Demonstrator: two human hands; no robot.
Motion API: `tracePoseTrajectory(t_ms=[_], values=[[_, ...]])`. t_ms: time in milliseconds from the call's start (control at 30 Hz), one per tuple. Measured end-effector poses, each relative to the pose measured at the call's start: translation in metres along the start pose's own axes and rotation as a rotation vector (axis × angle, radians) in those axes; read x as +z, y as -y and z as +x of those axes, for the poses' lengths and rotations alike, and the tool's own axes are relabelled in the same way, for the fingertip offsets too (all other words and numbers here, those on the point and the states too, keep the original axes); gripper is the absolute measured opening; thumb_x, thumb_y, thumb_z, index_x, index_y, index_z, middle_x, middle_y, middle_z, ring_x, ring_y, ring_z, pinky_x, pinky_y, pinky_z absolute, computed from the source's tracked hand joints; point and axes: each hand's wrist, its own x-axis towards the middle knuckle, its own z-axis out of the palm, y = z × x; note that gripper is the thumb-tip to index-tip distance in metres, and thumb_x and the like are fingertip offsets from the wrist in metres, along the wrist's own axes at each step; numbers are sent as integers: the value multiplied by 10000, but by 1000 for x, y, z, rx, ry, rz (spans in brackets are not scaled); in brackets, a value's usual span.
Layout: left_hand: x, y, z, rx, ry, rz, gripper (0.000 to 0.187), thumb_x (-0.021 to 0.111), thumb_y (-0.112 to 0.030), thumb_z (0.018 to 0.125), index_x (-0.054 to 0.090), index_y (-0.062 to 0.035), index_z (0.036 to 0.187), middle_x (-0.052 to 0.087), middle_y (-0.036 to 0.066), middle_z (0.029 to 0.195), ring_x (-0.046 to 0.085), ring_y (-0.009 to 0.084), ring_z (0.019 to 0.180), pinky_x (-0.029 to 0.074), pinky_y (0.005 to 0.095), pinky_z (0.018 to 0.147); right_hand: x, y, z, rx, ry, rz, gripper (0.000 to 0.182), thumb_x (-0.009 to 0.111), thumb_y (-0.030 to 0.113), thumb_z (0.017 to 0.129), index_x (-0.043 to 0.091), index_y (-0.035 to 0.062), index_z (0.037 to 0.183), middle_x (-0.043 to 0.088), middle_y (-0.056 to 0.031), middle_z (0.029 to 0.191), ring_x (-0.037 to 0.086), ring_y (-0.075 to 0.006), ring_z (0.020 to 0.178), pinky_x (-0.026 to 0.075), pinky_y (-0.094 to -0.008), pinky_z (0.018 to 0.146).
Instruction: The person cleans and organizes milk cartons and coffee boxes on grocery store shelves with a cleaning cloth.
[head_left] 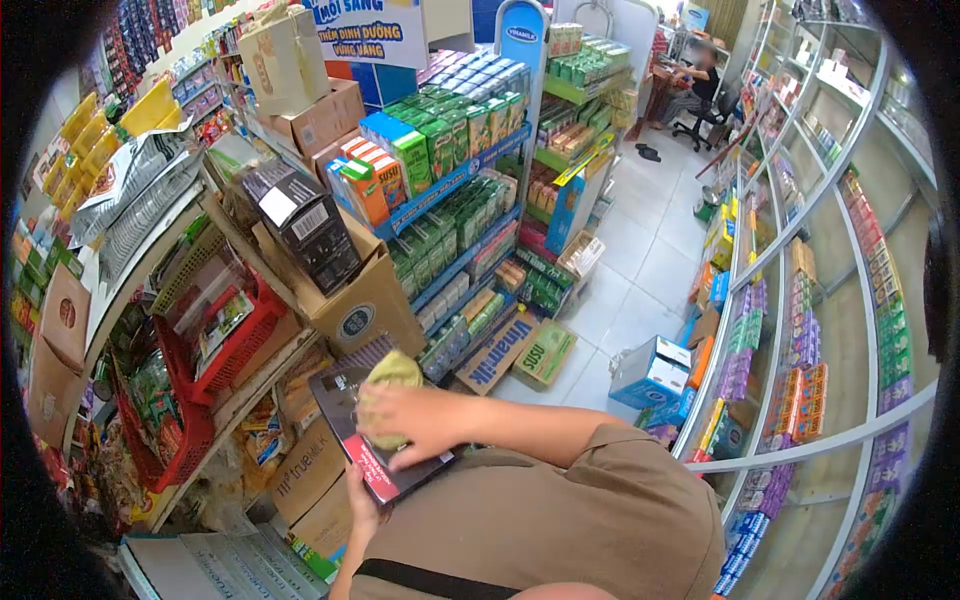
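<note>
My left hand (362, 500) grips the lower edge of a flat dark box (338, 392) with a red band and white lettering, held tilted in front of my body. On the box's upper face lies my right hand (418, 415), its fingers closed over a yellow-green cloth (392, 372) pressed against the surface. Part of the box's face is hidden by that hand and the cloth. Just left of the box are brown cartons (312, 470) on a low shelf.
Red plastic baskets (215, 345) with packets sit on the left shelf. Ahead, a rack (460, 185) carries milk cartons. Glass-fronted shelves (810, 300) line the right side. A blue-white box (650, 370) stands on the tiled floor (640, 245). A person (700, 85) sits at the far end.
</note>
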Motion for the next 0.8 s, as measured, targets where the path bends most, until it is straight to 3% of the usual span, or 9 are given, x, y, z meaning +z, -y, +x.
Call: tracePoseTrajectory(t_ms=[167,300,367,400,500,533,633,800], values=[[5,-7,-10,-61,-26,-56,583,479,-446,857,342,-81,1290,479,100,1206,504,244,1082,433,409,889,-5,23,7,-281,214,293,386,616,291,763,600,46,1061,511,-172,1182,364,-383,1209,321,-455,997],[-29,12,-2,72,4,11,693,532,-462,816,286,-63,1326,444,111,1245,471,238,1127,417,388,917,-20,-1,32,-183,308,-80,334,591,267,777,606,71,1048,499,-163,1195,380,-358,1206,341,-440,980],[-4,2,-6,191,37,131,759,561,-472,791,255,-54,1346,427,110,1258,463,233,1136,408,376,931,-26,-15,35,37,-9,-94,389,582,275,784,569,73,1117,476,-151,1230,372,-354,1218,338,-435,982],[-17,7,-2,147,38,102,825,587,-477,764,219,-45,1364,408,111,1273,458,232,1140,397,368,944,-14,-31,38,12,-65,-138,479,602,265,771,503,66,1195,420,-173,1287,344,-362,1241,316,-432,1005],[-6,4,-6,171,46,111,827,593,-463,761,213,-47,1366,404,113,1278,453,235,1146,399,369,941,-9,-13,57,129,-218,-110,539,618,242,760,454,55,1238,364,-211,1327,316,-362,1265,291,-427,1029],[2,0,-8,190,50,117,827,595,-457,761,210,-49,1368,404,113,1278,452,235,1146,398,370,941,-6,-7,61,61,-187,-146,550,635,192,745,440,47,1239,316,-236,1353,299,-354,1278,292,-420,1035],[20,-8,-16,231,48,132,830,602,-442,758,200,-56,1373,401,112,1278,451,234,1145,395,371,943,4,3,61,-26,-84,-52,502,636,150,735,470,35,1195,330,-232,1345,318,-356,1266,307,-415,1026],[10,-6,-15,223,19,96,835,612,-430,754,193,-65,1378,394,110,1280,455,231,1136,388,369,946,-4,-4,46,-67,-171,79,392,620,73,661,580,59,1051,457,-197,1232,448,-365,1129,385,-416,936]])
